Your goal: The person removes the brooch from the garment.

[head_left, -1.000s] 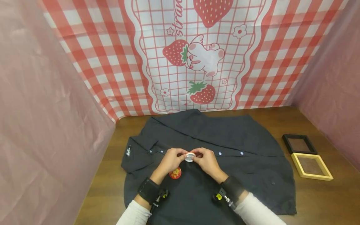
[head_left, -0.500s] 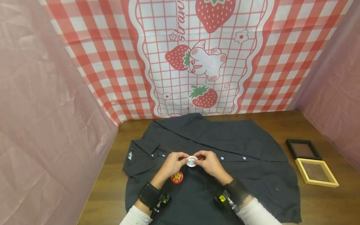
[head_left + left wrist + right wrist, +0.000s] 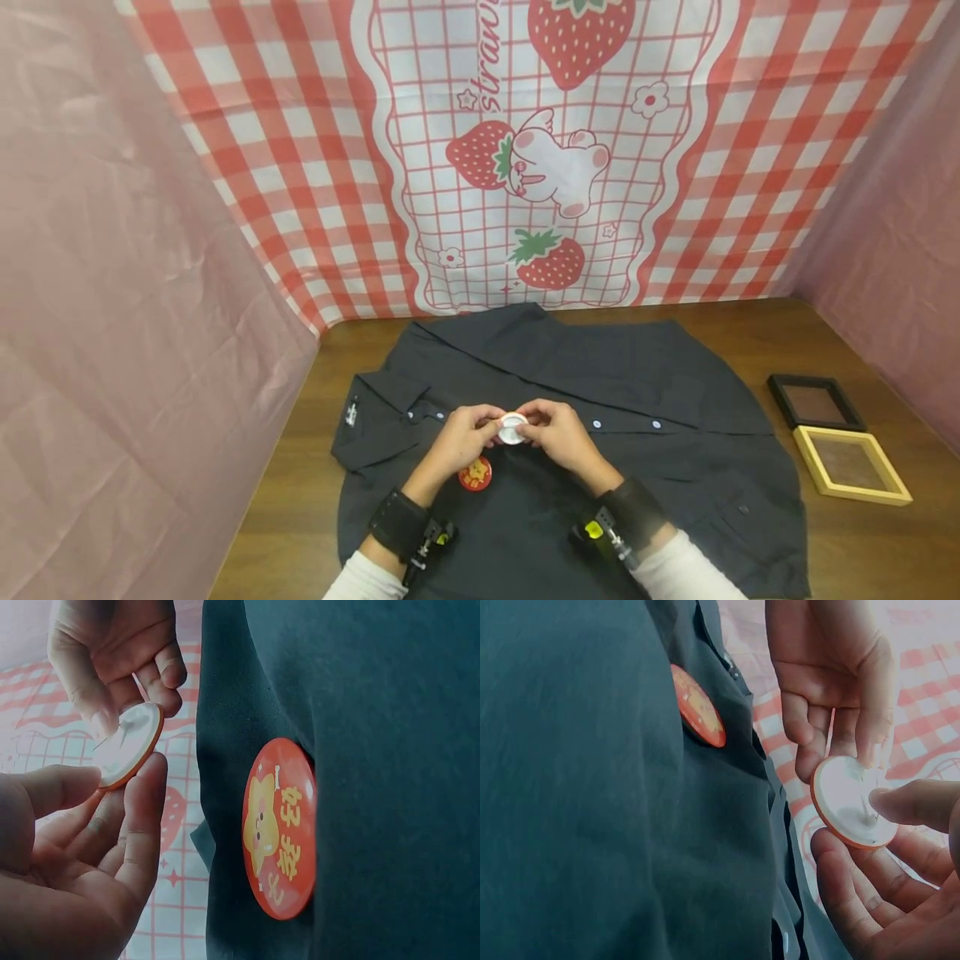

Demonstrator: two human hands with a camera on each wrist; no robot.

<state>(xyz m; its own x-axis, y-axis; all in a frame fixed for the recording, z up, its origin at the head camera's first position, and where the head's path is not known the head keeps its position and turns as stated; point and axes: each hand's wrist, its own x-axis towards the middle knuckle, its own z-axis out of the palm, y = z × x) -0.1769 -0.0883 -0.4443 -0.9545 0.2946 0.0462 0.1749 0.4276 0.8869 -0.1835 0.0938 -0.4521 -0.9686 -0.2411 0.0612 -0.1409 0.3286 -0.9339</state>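
Observation:
Both hands hold a round button badge [image 3: 512, 428] over the dark shirt [image 3: 660, 467], its white back and thin pin facing up. My left hand [image 3: 459, 440] pinches one edge between thumb and fingers. From the other side my right hand [image 3: 561, 437] grips the rim; in the right wrist view its thumb [image 3: 911, 801] presses by the wire pin on the badge back [image 3: 840, 795]. A second badge [image 3: 279, 829], red with a yellow star figure, sits on the shirt cloth near the left wrist.
The shirt lies spread on a wooden table [image 3: 277, 475], collar to the left. At the right are a black frame [image 3: 780, 408] and a pale yellow frame [image 3: 813, 475]. A red checked strawberry cloth [image 3: 300, 208] hangs behind, with pink cloth [image 3: 150, 333] at the sides.
The whole head view has shifted slightly, so the scene sits lower and a little to the right. Both hands keep hold of the badge, whose back tilts slightly differently.

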